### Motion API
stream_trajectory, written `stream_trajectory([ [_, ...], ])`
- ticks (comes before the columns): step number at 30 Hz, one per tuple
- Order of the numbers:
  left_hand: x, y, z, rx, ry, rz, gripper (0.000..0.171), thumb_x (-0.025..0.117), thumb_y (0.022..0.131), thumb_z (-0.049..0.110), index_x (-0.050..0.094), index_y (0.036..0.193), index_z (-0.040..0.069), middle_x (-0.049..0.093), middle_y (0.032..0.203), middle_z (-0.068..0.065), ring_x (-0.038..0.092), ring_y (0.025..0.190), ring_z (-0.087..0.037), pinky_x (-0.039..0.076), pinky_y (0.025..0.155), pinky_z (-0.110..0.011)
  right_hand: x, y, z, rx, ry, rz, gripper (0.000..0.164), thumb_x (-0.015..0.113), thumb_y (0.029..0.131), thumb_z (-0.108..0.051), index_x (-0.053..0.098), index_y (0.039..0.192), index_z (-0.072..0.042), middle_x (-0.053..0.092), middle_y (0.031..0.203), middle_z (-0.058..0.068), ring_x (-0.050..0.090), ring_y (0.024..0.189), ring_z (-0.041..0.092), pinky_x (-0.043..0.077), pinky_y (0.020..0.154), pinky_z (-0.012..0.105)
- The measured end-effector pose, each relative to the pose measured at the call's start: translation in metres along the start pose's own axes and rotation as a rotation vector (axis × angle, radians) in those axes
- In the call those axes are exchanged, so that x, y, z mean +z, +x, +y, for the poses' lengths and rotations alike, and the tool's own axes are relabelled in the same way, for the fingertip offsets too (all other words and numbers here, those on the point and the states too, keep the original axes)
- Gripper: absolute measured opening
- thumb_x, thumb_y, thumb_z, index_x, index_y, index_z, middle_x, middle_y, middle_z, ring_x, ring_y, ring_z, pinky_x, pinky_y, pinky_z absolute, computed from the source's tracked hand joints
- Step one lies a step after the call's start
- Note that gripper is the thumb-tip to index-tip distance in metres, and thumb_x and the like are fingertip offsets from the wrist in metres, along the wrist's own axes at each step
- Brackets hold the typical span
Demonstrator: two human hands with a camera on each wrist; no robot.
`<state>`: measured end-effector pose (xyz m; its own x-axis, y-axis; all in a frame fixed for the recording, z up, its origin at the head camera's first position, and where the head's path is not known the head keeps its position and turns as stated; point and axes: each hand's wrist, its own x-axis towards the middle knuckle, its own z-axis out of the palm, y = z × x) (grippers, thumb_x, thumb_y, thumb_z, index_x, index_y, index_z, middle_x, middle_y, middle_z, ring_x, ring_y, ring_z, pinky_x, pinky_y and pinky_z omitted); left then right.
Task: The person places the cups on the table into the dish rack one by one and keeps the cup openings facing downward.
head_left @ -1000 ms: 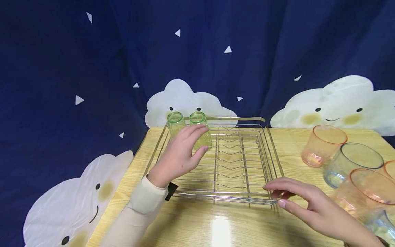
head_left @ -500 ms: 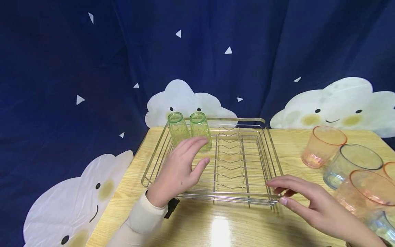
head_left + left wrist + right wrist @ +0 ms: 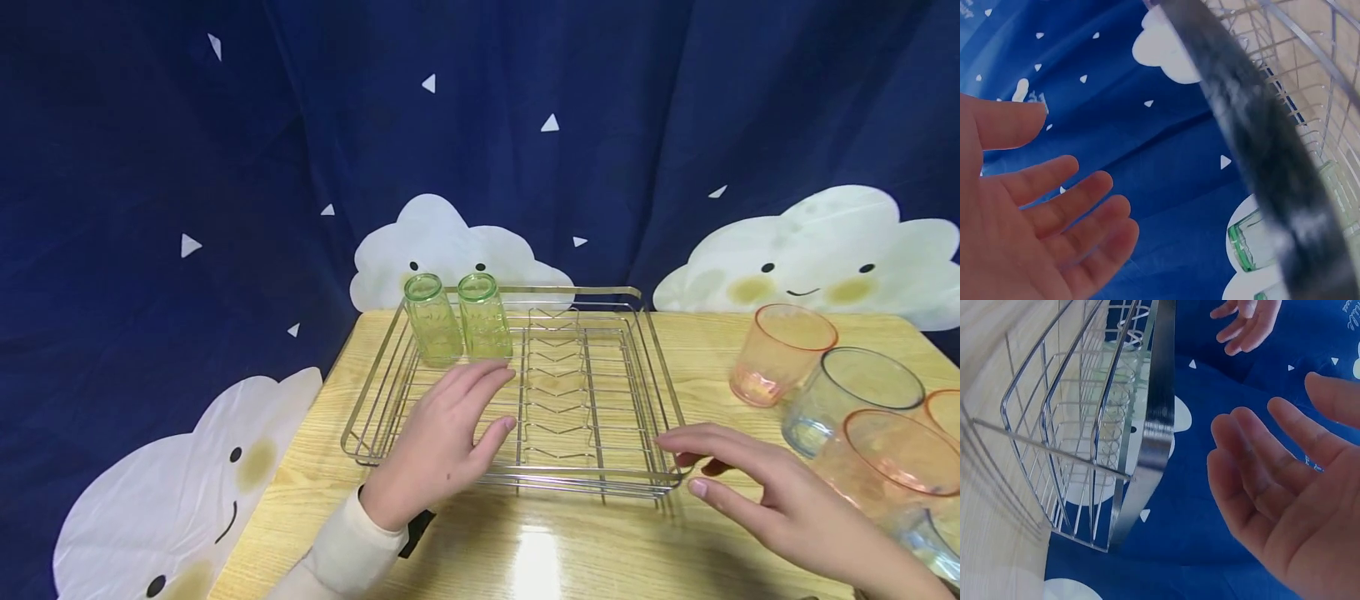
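Over the front left of a wire dish rack (image 3: 557, 475) is my left hand (image 3: 442, 442), its fingers loosely extended and holding nothing. Two green glasses (image 3: 433, 325) (image 3: 486, 321) stand upside down side by side in the rack's back left corner. My right hand (image 3: 765, 492) hovers by the front right corner of the rack, thumb and fingers apart, with nothing between them. In the left wrist view the left palm (image 3: 1016, 237) shows bare beside the blurred rack rim (image 3: 1260, 144). The right wrist view shows the right palm (image 3: 1310, 519) bare too, apart from the metal rim (image 3: 1157, 425).
At the right of the wooden table (image 3: 600, 550) stand several tumblers, among them an orange one (image 3: 780, 358), a blue-grey one (image 3: 847, 400) and a larger-looking orange one (image 3: 885, 467). A dark blue curtain (image 3: 495, 150) with white clouds hangs behind the table.
My left hand has drawn back toward me from the green glasses, which stay in place and are now fully visible. The right hand has shifted slightly right, off the rack's corner.
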<state>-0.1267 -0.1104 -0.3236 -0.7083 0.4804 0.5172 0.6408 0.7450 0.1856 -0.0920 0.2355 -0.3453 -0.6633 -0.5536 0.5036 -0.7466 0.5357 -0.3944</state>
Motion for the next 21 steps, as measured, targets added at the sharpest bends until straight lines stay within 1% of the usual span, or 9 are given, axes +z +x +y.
stream_trajectory([
  [2,0.002,-0.002,0.001,0.003,0.010,0.001,0.044,0.065,0.093,0.028,0.059,0.134,0.011,0.061,0.136,-0.005,0.058,0.126,-0.021,0.048,0.108,-0.039,-0.001,-0.002,0.001,0.023,-0.032,0.011,0.062,0.077,0.077,0.004,0.061,0.131,-0.023,0.062,0.129,-0.016,0.062,0.104,-0.005,0.044,0.090,0.004],
  [5,0.005,-0.004,0.002,-0.004,0.014,-0.002,0.044,0.065,0.093,0.028,0.059,0.134,0.011,0.061,0.137,-0.005,0.058,0.126,-0.021,0.049,0.107,-0.038,-0.002,-0.006,0.004,0.053,-0.069,0.033,0.061,0.078,0.077,0.002,0.062,0.130,-0.025,0.062,0.129,-0.016,0.059,0.109,-0.009,0.038,0.094,0.001],
  [8,0.006,-0.005,0.002,-0.011,0.006,-0.013,0.045,0.065,0.093,0.028,0.059,0.134,0.011,0.060,0.138,-0.005,0.057,0.127,-0.020,0.049,0.108,-0.039,-0.003,-0.005,0.007,0.056,-0.089,0.050,0.062,0.078,0.076,0.002,0.062,0.130,-0.025,0.063,0.128,-0.014,0.053,0.118,-0.013,0.032,0.099,-0.001],
  [11,0.006,-0.006,0.001,-0.016,0.004,-0.026,0.046,0.065,0.093,0.028,0.058,0.135,0.012,0.060,0.139,-0.006,0.057,0.128,-0.021,0.048,0.108,-0.039,-0.005,-0.004,0.009,0.054,-0.094,0.047,0.065,0.078,0.076,0.003,0.061,0.131,-0.026,0.062,0.129,-0.013,0.048,0.124,-0.013,0.031,0.100,-0.001],
  [14,0.006,-0.006,0.000,-0.017,0.004,-0.032,0.046,0.065,0.093,0.028,0.058,0.136,0.012,0.060,0.139,-0.005,0.057,0.128,-0.021,0.049,0.108,-0.039,-0.008,-0.006,0.009,0.066,-0.108,0.045,0.062,0.079,0.076,0.001,0.062,0.130,-0.025,0.062,0.128,-0.014,0.048,0.124,-0.014,0.031,0.100,-0.001],
  [17,0.006,-0.007,-0.001,-0.018,0.006,-0.030,0.046,0.065,0.093,0.028,0.058,0.136,0.012,0.060,0.138,-0.004,0.058,0.126,-0.020,0.050,0.107,-0.038,-0.012,-0.009,0.010,0.070,-0.140,0.068,0.061,0.081,0.075,-0.001,0.064,0.128,-0.025,0.063,0.128,-0.016,0.049,0.121,-0.016,0.031,0.097,-0.002],
  [19,0.005,-0.007,-0.001,-0.021,0.003,-0.032,0.046,0.065,0.093,0.028,0.058,0.136,0.013,0.060,0.138,-0.004,0.058,0.126,-0.020,0.050,0.106,-0.038,-0.016,-0.011,0.012,0.075,-0.152,0.086,0.061,0.081,0.073,0.000,0.065,0.127,-0.024,0.063,0.127,-0.018,0.048,0.123,-0.015,0.030,0.096,-0.002],
  [20,0.005,-0.007,-0.002,-0.024,0.003,-0.034,0.046,0.065,0.093,0.029,0.058,0.136,0.013,0.060,0.138,-0.004,0.058,0.126,-0.019,0.050,0.106,-0.038,-0.018,-0.012,0.014,0.081,-0.153,0.094,0.061,0.081,0.073,0.000,0.065,0.126,-0.024,0.063,0.127,-0.019,0.046,0.126,-0.016,0.029,0.096,-0.002],
  [21,0.004,-0.008,-0.002,-0.028,0.004,-0.039,0.046,0.065,0.093,0.029,0.058,0.136,0.014,0.060,0.138,-0.003,0.058,0.126,-0.019,0.050,0.106,-0.038,-0.020,-0.013,0.015,0.087,-0.153,0.100,0.061,0.081,0.072,0.001,0.066,0.126,-0.023,0.062,0.127,-0.020,0.045,0.127,-0.015,0.031,0.094,-0.001],
])
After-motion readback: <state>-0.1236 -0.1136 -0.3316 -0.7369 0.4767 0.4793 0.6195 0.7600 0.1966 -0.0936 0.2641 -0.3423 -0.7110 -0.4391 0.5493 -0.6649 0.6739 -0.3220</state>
